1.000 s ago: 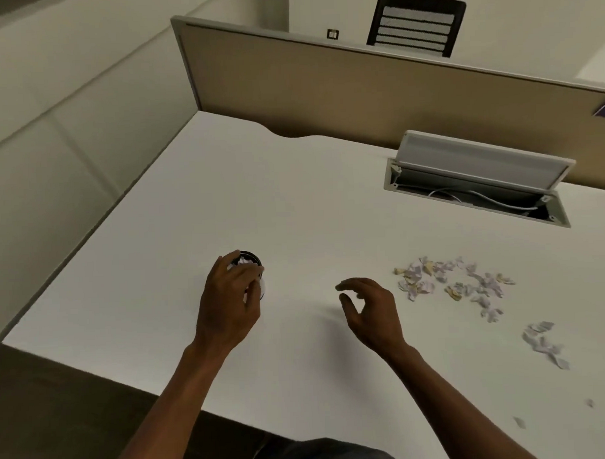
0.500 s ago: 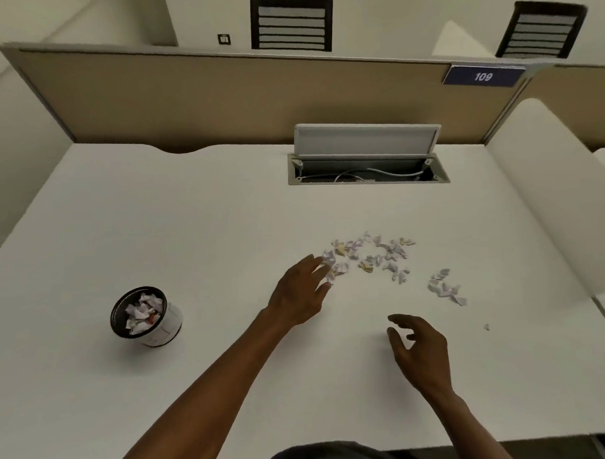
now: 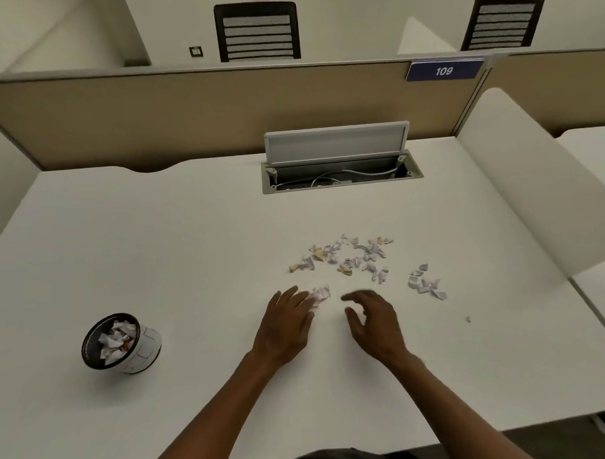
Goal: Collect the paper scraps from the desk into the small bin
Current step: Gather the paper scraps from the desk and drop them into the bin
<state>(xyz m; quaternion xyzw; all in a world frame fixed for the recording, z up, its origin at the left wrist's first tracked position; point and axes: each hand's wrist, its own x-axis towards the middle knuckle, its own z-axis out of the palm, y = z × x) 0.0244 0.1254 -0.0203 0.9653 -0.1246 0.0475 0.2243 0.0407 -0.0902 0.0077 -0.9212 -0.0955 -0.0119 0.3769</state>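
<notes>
Left hand point(image 3: 289, 324) flat, fingers spread, raking a few paper scraps point(image 3: 319, 293) toward cupped, empty right hand point(image 3: 373, 321), likely to gather a pinchable heap; main scatter point(image 3: 346, 255) beyond, small bin point(image 3: 121, 342) well apart at left, part-filled.

Smooth matt white laminate on the desk point(image 3: 158, 255). Crumpled paper scraps point(image 3: 350, 257), white, lilac and yellowish, beyond the hands. Left of them, a small bin point(image 3: 121, 343) of black mesh with a white paper-like wrap. Behind, a beige cloth-faced partition point(image 3: 187, 120); dull grey metal cable hatch point(image 3: 337, 144).
</notes>
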